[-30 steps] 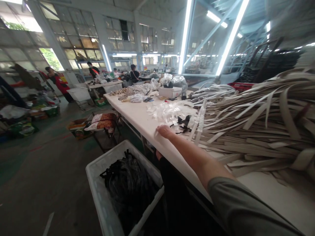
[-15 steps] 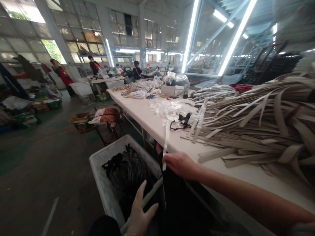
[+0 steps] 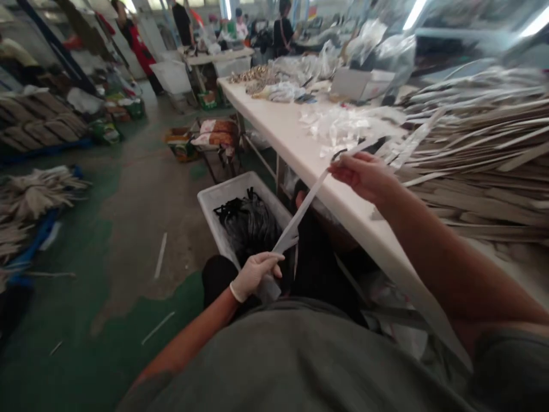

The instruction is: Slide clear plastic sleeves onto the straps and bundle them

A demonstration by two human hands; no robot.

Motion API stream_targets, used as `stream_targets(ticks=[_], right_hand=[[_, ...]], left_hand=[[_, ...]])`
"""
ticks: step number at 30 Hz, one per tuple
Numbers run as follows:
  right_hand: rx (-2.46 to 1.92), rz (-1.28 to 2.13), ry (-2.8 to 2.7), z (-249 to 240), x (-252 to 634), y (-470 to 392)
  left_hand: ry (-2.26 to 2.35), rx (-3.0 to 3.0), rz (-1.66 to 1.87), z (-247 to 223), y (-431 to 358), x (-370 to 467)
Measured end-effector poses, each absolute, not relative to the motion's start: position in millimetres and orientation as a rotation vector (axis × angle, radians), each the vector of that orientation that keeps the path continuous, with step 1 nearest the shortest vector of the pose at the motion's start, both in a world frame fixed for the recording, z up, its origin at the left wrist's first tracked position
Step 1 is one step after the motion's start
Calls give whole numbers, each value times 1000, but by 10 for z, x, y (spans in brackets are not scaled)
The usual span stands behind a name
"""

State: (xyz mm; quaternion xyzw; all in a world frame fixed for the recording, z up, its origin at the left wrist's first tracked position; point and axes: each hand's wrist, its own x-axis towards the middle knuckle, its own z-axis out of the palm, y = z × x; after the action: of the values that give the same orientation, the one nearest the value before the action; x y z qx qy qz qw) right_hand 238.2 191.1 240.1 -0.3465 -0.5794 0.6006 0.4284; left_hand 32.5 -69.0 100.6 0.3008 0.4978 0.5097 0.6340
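Observation:
A long white strip (image 3: 305, 207), flat and partly see-through, runs slantwise between my hands. My left hand (image 3: 256, 273), in a pale thin glove, is closed on its lower end above my lap, and a loose part hangs below the fingers. Over the table's edge, my bare right hand (image 3: 363, 174) pinches the upper end between thumb and fingers. Beyond my left hand is a white plastic bin (image 3: 218, 226) holding a bundle of dark straps in clear wrapping (image 3: 249, 220). Just behind my right hand, small black pieces are partly hidden.
The long white table (image 3: 291, 146) carries a large heap of grey-brown strips (image 3: 493, 183) at right, clear plastic (image 3: 334, 126) and a white box (image 3: 360, 84). A low stand with a bag (image 3: 217, 133) is beyond the bin. Other people stand far off.
My view has tipped down. The gloved left hand was open over the bin and is now closed on the strip's lower end. My right hand has risen, and the strip is stretched between both hands.

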Motion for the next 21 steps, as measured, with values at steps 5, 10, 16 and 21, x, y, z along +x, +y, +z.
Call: stream_targets(ticks=[5,10,16,21], right_hand=[[-1038,1413,-1499,2001,2012,2261],[-1305,1369,-1909,1410,1687,1503],[-922,2379,-1754,941,1398,388],[-1047,1983,-1676,1086,1352,577]], left_hand=[[1051,418,1277,982,-898,160],[1052,224,1453,914,-818,97],[999,350,1409,886,-612,217],[1018,370,1323,851,-622,334]])
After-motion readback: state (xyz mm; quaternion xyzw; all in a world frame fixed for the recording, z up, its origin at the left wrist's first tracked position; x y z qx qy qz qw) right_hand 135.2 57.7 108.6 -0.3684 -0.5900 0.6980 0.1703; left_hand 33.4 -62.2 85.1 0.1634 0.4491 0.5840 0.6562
